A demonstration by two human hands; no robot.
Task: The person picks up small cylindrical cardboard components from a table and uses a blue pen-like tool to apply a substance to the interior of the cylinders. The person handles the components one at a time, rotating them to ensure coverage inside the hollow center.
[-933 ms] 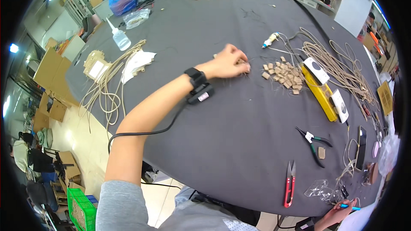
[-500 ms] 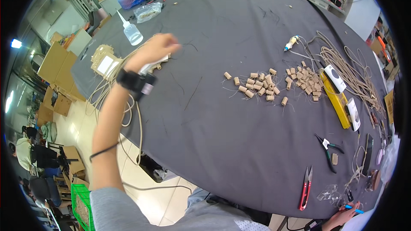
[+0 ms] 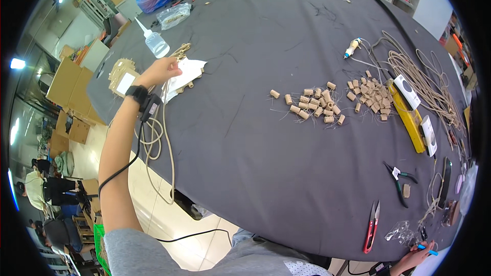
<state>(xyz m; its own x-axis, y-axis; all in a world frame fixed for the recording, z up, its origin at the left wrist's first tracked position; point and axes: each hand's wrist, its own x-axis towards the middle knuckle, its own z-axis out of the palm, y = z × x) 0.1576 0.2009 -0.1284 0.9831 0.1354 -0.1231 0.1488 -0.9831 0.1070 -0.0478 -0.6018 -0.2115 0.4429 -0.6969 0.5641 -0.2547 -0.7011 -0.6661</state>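
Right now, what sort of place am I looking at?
Probably a craft or assembly workshop: a cloth-covered table holds tan cords by the left hand, small tan cylinders and red-handled snips.

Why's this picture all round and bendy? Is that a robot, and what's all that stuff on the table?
No robot here, just a person with two bare hands. A very wide camera on their head looks down, so straight edges bend. The left hand is by the long beige cords and a crumpled white sheet; I can't tell if it grips anything. The right hand, far off at the lower right, holds a slim bright blue stick. On the dark grey cloth-covered table lie small tan cylinders, red-handled metal snips, green-handled pliers and a clear bottle with a pointed white nozzle.
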